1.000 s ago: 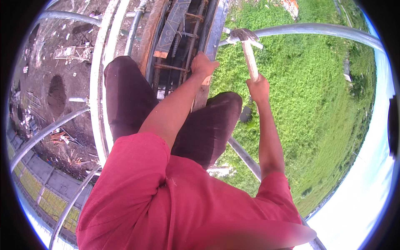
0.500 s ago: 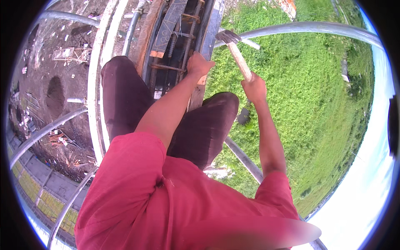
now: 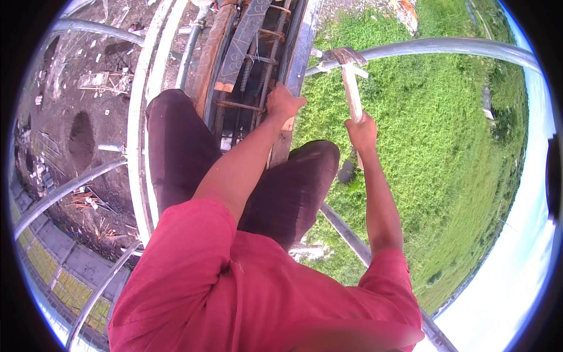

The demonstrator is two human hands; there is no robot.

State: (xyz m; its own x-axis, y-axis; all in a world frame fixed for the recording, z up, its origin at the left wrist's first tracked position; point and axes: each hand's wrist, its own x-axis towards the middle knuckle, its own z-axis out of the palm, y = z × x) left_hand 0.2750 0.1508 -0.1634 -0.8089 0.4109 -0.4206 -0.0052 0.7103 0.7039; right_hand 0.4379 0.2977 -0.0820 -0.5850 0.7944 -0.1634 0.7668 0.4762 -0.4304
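Observation:
My right hand (image 3: 362,132) is wrapped round the pale wooden handle of a hammer (image 3: 352,91). Its dark metal head is held out to the right of the formwork, over the grass far below. My left hand (image 3: 284,102) is closed over the top edge of the right-hand formwork board (image 3: 300,56), with the thumb pointing right. The fingers on the inner side are partly hidden. Between the formwork sides runs a cage of rusty rebar (image 3: 265,73) with stirrups. A dark plank with an orange end (image 3: 240,50) lies along the cage, left of my left hand.
My knees straddle the formwork, high above ground. White-spattered poles (image 3: 138,117) run along the left. A curved metal pipe (image 3: 446,46) crosses at the far right, and another pipe (image 3: 346,232) slants below my right knee. Debris-strewn dirt (image 3: 82,138) lies below left.
The hammer has swung to the right and stands more upright, its head farther from the formwork. My right hand moved slightly right. My left hand keeps its place on the board; the view shifted a little.

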